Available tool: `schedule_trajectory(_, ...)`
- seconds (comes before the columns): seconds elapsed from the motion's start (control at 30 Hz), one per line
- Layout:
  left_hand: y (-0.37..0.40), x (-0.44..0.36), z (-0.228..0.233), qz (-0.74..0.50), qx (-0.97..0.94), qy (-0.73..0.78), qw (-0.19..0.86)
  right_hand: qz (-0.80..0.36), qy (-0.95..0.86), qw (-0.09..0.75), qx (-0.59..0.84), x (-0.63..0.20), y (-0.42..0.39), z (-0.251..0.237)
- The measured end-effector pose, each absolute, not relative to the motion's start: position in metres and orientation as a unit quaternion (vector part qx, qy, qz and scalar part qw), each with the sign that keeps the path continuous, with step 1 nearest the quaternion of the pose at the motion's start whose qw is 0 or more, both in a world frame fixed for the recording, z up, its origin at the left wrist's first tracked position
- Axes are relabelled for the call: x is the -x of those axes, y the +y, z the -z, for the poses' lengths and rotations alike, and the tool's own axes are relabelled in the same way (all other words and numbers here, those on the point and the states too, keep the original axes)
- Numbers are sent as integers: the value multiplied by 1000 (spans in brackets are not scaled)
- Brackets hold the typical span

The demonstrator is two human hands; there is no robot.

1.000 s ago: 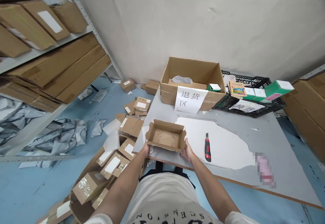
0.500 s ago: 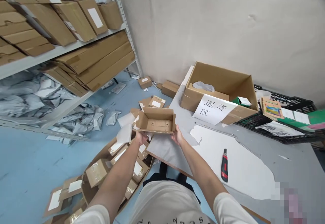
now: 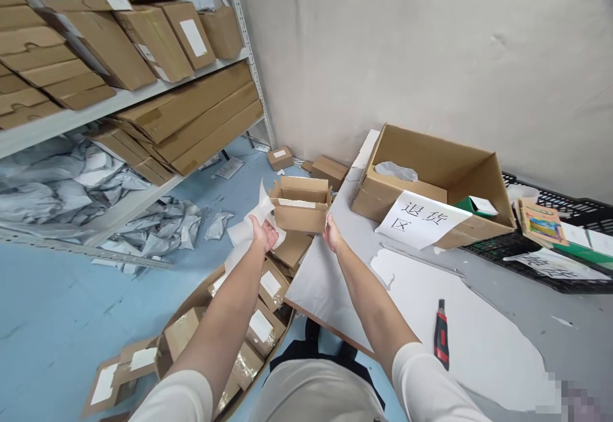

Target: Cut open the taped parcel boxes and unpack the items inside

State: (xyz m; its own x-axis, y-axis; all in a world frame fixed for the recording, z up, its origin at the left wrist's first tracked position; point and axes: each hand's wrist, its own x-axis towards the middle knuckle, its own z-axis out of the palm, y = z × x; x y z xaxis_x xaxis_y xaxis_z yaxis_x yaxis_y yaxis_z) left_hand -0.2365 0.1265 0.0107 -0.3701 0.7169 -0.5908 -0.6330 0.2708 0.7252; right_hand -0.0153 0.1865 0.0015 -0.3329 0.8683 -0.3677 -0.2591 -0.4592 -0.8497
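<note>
Hands: two, left hand (image 3: 262, 233) and right hand (image 3: 331, 237)
Small open box (image 3: 301, 203) held up: one
Large open carton (image 3: 433, 182) on desk (image 3: 330, 281): one
Utility knife (image 3: 441, 339): one
Black crate (image 3: 550, 243): one
Paper signs: two, carton sign (image 3: 421, 219) and crate sign (image 3: 546, 262)

Small cardboard box (image 3: 301, 210): plain brown, white label strip. Desk (image 3: 502, 294): grey with white patch. Large carton (image 3: 433, 179): brown, white sign (image 3: 421, 219) with black characters. Utility knife (image 3: 441, 340): red and black. Floor (image 3: 57, 307): light blue. Crate (image 3: 550, 269): black.
</note>
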Motion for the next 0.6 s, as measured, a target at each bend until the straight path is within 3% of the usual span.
schedule_trajectory(0.47, 119, 225, 0, -564, -70, 589, 574, -704, -323, 386, 501, -21, 148, 9)
schedule_trajectory(0.6, 96, 212, 12, -484, -145, 634, 586, -663, -377, 361, 537, -38, 130, 19)
